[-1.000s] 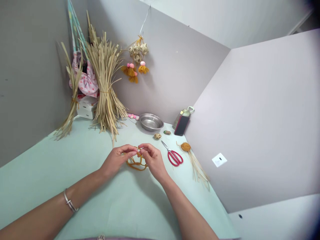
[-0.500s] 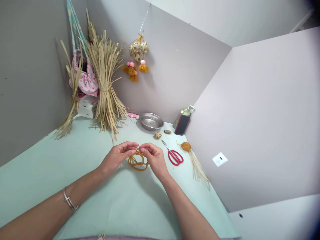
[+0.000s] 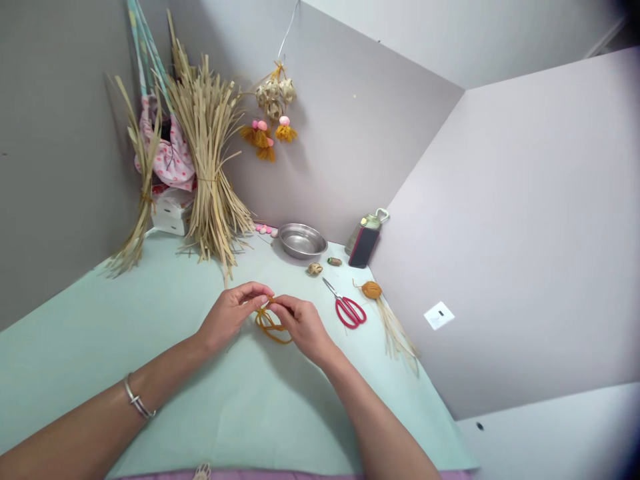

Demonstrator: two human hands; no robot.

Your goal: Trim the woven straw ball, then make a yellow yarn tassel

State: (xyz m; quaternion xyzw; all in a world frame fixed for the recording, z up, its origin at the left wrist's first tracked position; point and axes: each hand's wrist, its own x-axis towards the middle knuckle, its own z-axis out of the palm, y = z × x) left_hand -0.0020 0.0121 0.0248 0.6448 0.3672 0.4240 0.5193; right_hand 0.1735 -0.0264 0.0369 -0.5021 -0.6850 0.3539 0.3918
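Mustard-yellow yarn [image 3: 274,331] hangs in loose loops below my fingers, over the pale green tabletop. My left hand [image 3: 235,311] pinches the yarn between thumb and fingertips. Close beside it, my right hand [image 3: 302,325] also pinches the yarn, partly covering the loops. The fingertips of both hands nearly touch, and the exact bit of yarn between them is hard to make out. To the right of my right hand lie red-handled scissors [image 3: 349,311], blades pointing away. Beyond the hands sits a small woven straw ball [image 3: 315,269].
A steel bowl [image 3: 303,241] stands at the back, near a small spool [image 3: 335,261] and a phone [image 3: 364,247] leaning on a bottle. Right lies a yarn ball [image 3: 371,289] above straw strips [image 3: 395,331]. Straw bundles [image 3: 210,160] stand back left; tasselled ornaments [image 3: 273,110] hang on the wall.
My right hand has moved slightly left and turned over the yarn, hiding more of the loops. My fingertips are closer together.
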